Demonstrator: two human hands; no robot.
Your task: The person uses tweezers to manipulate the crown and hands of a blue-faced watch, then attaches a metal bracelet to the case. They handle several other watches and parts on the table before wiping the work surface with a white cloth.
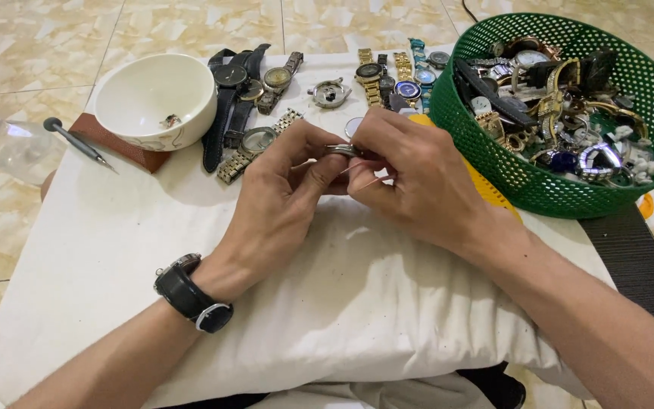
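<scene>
Both hands meet over the middle of the white cushion [342, 303]. The left hand [281, 201] pinches a small round metal watch case [342, 150] edge-on between thumb and fingertips. The right hand [410, 178] grips a thin tool [372, 183] close against it, tip hidden. This looks like prying or picking at the case; it calls for a steady left hold and fine pressure. Watches [255, 91] lie along the far edge, beside a green basket [493, 174].

Bright, even light w/ soft shadows under my hands [357, 182] and white bowl [157, 98]. I see sharp focus mid-frame, slight wide-angle stretch at edges.
</scene>
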